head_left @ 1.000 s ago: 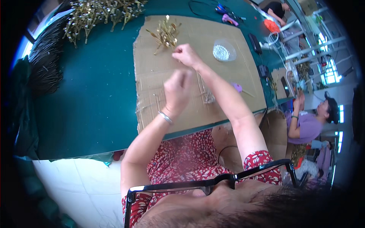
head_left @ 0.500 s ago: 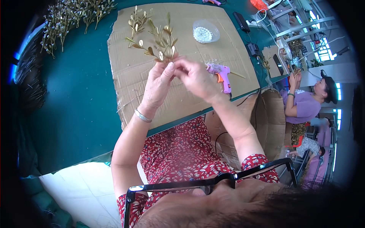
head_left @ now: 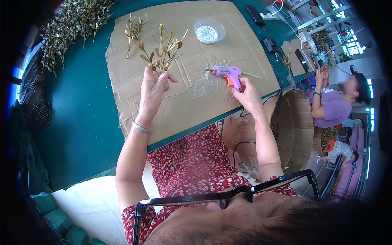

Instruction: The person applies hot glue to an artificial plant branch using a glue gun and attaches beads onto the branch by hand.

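My left hand (head_left: 154, 90) is closed around the stem of a gold leaf sprig (head_left: 164, 50), holding it upright over a sheet of brown cardboard (head_left: 188, 98). My right hand (head_left: 247, 96) touches the orange handle of a purple glue gun (head_left: 228, 74) that lies on the cardboard; whether it grips the handle is unclear. A second gold sprig (head_left: 132, 32) lies on the cardboard's far left part. Further back on the cardboard stands a clear bowl of white beads (head_left: 208, 31). Threads of dried glue (head_left: 201, 84) lie between my hands.
The cardboard lies on a teal table (head_left: 77, 118). Piles of grey-green beaded branches (head_left: 69, 28) and dark stems (head_left: 32, 98) sit at the left. Black adapters and cables (head_left: 265, 32) lie at the back right. An open cardboard box (head_left: 292, 126) stands beside my chair. Another person in purple (head_left: 332, 104) works at the right.
My hands have parted. The right hand let go of the sprig and moved right to the glue gun. The left hand kept the sprig and stayed at the left.
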Action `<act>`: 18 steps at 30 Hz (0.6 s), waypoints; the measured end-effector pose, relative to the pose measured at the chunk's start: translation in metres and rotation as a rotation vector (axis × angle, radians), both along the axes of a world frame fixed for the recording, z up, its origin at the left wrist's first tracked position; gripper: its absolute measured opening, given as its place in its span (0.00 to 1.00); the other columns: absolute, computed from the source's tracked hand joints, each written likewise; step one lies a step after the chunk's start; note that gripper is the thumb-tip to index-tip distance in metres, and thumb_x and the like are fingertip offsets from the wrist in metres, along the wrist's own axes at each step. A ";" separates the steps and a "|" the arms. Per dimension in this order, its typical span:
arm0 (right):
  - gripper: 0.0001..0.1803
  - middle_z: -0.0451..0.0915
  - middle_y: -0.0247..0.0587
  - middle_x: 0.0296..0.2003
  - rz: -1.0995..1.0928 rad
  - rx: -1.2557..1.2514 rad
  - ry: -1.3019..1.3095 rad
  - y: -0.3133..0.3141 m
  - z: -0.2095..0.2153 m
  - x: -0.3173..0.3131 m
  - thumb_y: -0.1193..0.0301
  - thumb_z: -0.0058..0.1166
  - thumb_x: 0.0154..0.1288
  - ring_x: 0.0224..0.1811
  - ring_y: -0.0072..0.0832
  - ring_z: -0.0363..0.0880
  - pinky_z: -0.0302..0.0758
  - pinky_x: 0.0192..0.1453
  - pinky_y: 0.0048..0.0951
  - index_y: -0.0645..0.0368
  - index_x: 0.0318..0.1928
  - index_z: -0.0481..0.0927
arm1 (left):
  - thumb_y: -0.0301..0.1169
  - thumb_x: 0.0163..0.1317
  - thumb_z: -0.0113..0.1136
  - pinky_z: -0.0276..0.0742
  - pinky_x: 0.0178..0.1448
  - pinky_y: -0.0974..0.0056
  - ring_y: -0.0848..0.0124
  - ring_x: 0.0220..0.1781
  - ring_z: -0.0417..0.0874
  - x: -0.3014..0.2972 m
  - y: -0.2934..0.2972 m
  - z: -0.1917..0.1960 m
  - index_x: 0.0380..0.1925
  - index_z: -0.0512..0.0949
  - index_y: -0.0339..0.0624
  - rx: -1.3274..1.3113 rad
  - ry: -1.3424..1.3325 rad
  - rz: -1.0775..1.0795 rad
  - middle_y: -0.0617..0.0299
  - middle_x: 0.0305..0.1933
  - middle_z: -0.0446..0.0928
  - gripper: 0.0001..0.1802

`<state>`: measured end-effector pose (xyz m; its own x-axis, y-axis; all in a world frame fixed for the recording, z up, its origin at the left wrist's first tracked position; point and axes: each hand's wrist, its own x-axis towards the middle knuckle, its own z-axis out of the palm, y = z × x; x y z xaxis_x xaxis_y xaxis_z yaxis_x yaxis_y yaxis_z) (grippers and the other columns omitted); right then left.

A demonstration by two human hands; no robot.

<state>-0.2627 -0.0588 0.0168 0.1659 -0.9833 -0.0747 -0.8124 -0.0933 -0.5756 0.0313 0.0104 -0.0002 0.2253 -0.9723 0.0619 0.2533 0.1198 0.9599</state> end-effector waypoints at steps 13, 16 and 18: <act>0.24 0.76 0.43 0.25 0.175 0.479 -1.304 0.025 0.018 -0.010 0.72 0.59 0.52 0.16 0.22 0.69 0.68 0.20 0.21 0.60 0.51 0.68 | 0.31 0.73 0.41 0.61 0.30 0.75 0.83 0.25 0.60 -0.011 0.010 -0.010 0.43 0.68 0.36 0.093 0.110 -0.117 0.66 0.30 0.71 0.10; 0.23 0.75 0.41 0.22 0.283 0.771 -1.591 0.035 -0.007 -0.014 0.73 0.59 0.55 0.13 0.22 0.66 0.60 0.16 0.22 0.62 0.52 0.69 | 0.31 0.73 0.41 0.60 0.30 0.75 0.83 0.24 0.59 -0.016 0.013 -0.009 0.46 0.67 0.38 0.030 0.238 -0.217 0.65 0.30 0.71 0.09; 0.21 0.73 0.39 0.17 0.376 0.869 -1.711 0.043 -0.010 -0.006 0.69 0.57 0.58 0.11 0.22 0.64 0.58 0.15 0.23 0.64 0.51 0.70 | 0.31 0.73 0.42 0.59 0.29 0.76 0.83 0.23 0.58 -0.018 0.013 -0.004 0.48 0.65 0.38 0.000 0.258 -0.194 0.64 0.30 0.72 0.10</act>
<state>-0.2684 -0.0161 0.0069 0.7353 -0.6777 0.0005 0.5501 0.5964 -0.5845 0.0131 0.0234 -0.0039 0.0438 -0.9987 0.0272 0.5063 0.0457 0.8611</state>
